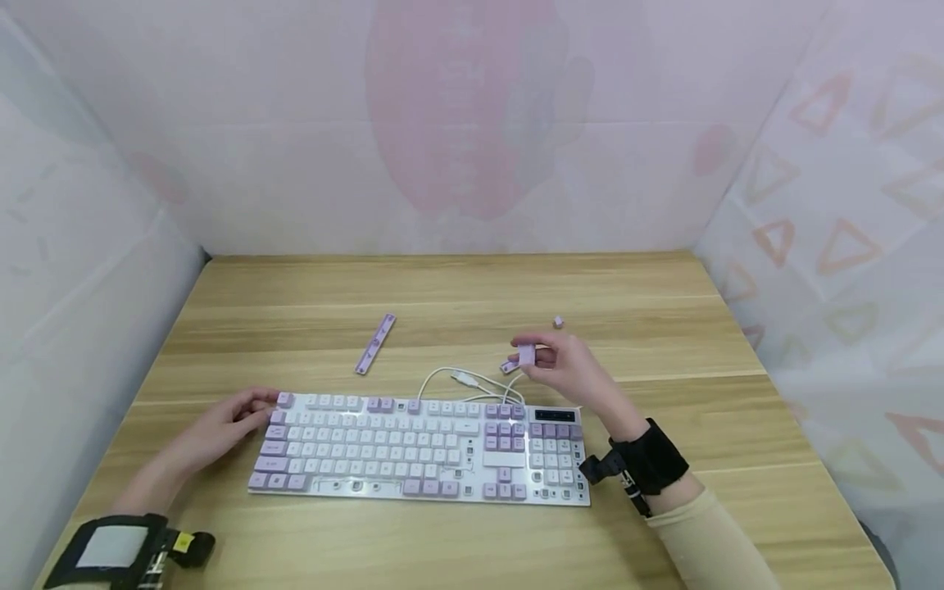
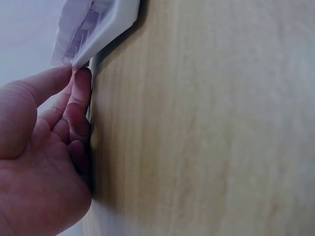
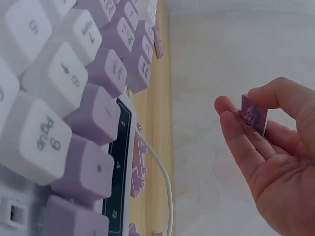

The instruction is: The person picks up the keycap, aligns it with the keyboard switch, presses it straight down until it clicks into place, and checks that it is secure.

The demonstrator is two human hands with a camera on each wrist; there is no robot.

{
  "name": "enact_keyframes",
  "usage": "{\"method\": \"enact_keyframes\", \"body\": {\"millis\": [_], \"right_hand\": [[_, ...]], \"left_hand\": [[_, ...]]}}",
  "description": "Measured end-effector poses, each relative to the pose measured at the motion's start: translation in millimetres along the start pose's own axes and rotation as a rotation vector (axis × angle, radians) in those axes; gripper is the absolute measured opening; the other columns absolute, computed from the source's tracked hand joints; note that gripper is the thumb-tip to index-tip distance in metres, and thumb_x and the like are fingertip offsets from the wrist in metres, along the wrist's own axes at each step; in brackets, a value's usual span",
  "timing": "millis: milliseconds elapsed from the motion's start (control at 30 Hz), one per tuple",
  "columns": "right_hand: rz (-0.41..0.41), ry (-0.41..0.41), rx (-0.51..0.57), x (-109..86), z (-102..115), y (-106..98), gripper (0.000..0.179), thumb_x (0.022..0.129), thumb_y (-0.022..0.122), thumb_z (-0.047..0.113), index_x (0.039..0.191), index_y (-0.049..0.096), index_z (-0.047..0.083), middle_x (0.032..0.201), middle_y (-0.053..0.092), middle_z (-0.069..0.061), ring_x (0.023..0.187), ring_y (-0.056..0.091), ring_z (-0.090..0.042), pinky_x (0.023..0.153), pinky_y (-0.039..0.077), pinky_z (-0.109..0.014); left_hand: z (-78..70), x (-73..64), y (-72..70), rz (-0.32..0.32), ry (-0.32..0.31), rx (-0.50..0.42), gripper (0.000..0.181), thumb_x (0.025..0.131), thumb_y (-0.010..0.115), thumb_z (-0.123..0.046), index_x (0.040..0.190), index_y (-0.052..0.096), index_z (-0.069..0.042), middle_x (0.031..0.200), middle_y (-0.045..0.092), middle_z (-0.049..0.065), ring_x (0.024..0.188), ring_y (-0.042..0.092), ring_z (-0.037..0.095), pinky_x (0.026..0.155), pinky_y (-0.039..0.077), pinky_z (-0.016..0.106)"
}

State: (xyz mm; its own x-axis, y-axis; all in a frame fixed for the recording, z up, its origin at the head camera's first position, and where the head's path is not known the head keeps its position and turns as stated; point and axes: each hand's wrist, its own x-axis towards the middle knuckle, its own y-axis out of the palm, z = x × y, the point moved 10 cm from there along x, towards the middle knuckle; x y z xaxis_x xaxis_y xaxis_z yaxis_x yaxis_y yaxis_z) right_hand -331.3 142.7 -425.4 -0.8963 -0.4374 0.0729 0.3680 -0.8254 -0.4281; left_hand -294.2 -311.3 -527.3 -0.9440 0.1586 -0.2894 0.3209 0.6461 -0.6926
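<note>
A white and lilac keyboard (image 1: 383, 442) lies on the wooden table, with several switches bare of caps. At its far left corner, my left hand (image 1: 221, 430) grips the edge. The left wrist view shows the thumb and forefinger meeting at that keyboard corner (image 2: 106, 37), with the other fingers curled against the table. Above the table behind the number pad, my right hand (image 1: 568, 369) pinches a lilac keycap (image 1: 527, 354) between thumb and fingers. Its hollow underside shows in the right wrist view, where the keycap (image 3: 253, 115) is tilted.
A long lilac spacebar (image 1: 376, 344) lies underside up behind the keyboard. Partly behind my right hand is another lilac keycap (image 1: 509, 366), and a small keycap (image 1: 558, 322) sits farther back. A white cable (image 1: 435, 373) with a USB plug (image 1: 465, 378) loops behind the keyboard.
</note>
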Motion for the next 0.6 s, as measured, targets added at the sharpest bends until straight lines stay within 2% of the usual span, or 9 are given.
{"method": "enact_keyframes", "body": {"millis": [100, 167, 300, 400, 467, 600], "right_hand": [[0.035, -0.016, 0.058, 0.1, 3.3, 7.0, 0.043, 0.087, 0.065, -0.012, 0.129, 0.056, -0.011, 0.131, 0.057, -0.032, 0.115, 0.065, -0.044, 0.089, 0.054, -0.024], [0.052, -0.028, 0.046, -0.6, 5.3, 11.9, 0.041, 0.086, 0.066, -0.012, 0.126, 0.058, -0.01, 0.13, 0.056, -0.029, 0.114, 0.066, -0.043, 0.091, 0.055, -0.028], [0.072, -0.091, -0.17, -3.5, 14.7, 24.9, 0.031, 0.086, 0.071, -0.002, 0.117, 0.068, -0.001, 0.123, 0.064, -0.015, 0.107, 0.068, -0.026, 0.092, 0.056, -0.038], [0.098, -0.152, -0.351, -7.0, 23.3, 42.0, 0.025, 0.084, 0.075, 0.008, 0.109, 0.072, 0.008, 0.116, 0.071, -0.004, 0.101, 0.065, -0.015, 0.089, 0.054, -0.038], [0.137, -0.19, -0.408, -10.2, 27.5, 57.5, 0.023, 0.083, 0.076, 0.01, 0.105, 0.072, 0.011, 0.112, 0.072, -0.002, 0.097, 0.065, -0.012, 0.086, 0.054, -0.034], [0.24, -0.204, -0.46, -20.0, 27.5, 88.4, 0.021, 0.082, 0.077, 0.012, 0.102, 0.071, 0.013, 0.114, 0.07, 0.0, 0.102, 0.064, -0.011, 0.092, 0.052, -0.029]], "left_hand": [[-1.5, -0.4, -0.2, 0.006, 0.007, -0.001, 0.053, 0.105, 0.047, -0.043, 0.142, 0.049, -0.006, 0.12, 0.059, 0.012, 0.1, 0.049, 0.019, 0.075, 0.04, 0.02], [-1.3, -0.6, -0.5, 0.007, 0.002, 0.004, 0.053, 0.105, 0.047, -0.044, 0.142, 0.049, -0.007, 0.12, 0.059, 0.012, 0.1, 0.049, 0.019, 0.076, 0.04, 0.019], [-0.7, -0.3, -0.7, 0.007, -0.003, 0.01, 0.053, 0.105, 0.047, -0.044, 0.142, 0.049, -0.007, 0.12, 0.059, 0.012, 0.101, 0.05, 0.02, 0.076, 0.04, 0.02], [-0.4, 0.2, -0.7, 0.007, -0.003, 0.008, 0.054, 0.104, 0.047, -0.045, 0.142, 0.049, -0.007, 0.12, 0.059, 0.012, 0.101, 0.05, 0.021, 0.077, 0.04, 0.021], [0.1, 0.7, -0.8, 0.007, -0.004, 0.006, 0.055, 0.104, 0.047, -0.047, 0.142, 0.049, -0.007, 0.12, 0.059, 0.012, 0.101, 0.049, 0.021, 0.077, 0.04, 0.02], [0.4, 0.7, -0.6, 0.007, 0.002, 0.003, 0.054, 0.104, 0.047, -0.046, 0.142, 0.049, -0.007, 0.12, 0.058, 0.012, 0.099, 0.049, 0.019, 0.076, 0.04, 0.021]]}}
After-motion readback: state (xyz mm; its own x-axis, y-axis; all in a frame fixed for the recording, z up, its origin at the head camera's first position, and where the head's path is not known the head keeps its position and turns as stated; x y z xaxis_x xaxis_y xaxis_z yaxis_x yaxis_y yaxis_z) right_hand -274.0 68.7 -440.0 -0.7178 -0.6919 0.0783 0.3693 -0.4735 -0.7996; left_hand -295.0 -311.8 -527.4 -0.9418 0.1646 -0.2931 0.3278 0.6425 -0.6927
